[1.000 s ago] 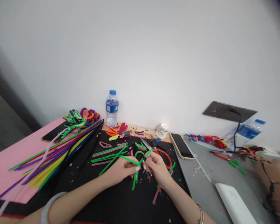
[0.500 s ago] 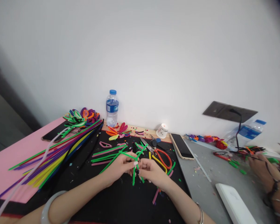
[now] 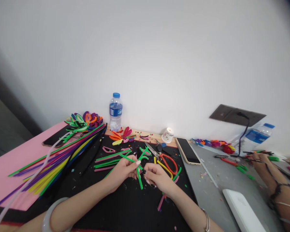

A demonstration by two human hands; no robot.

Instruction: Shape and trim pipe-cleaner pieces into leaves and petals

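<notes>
Fuzzy green pipe cleaners point(image 3: 140, 182) cross and twist together between my two hands, above the black mat point(image 3: 130, 209). My left hand point(image 3: 124, 170) is closed, its thumb and fingers pinching them near the crossing. From the right, my right hand point(image 3: 158, 176) grips a strand between thumb and fingertips; the exact grip point is partly hidden. Strands stick out above and below the fingers. Just beyond the right hand lie orange-handled scissors point(image 3: 168, 164). Cut green and pink pipe cleaners point(image 3: 112, 159) rest to the left of the hands.
A long multicoloured pipe-cleaner bundle point(image 3: 55, 169) lies left on pink card point(image 3: 19, 154). A water bottle point(image 3: 115, 112), paper cup point(image 3: 167, 135) and phone point(image 3: 188, 150) stand or lie along the back. At right are a white power bank point(image 3: 243, 209) and another person's hand point(image 3: 263, 167).
The green pipe cleaners have turned between my fingers, with one strand now hanging below instead of two. My right hand has shifted slightly away from the left. The other person's hand moved left.
</notes>
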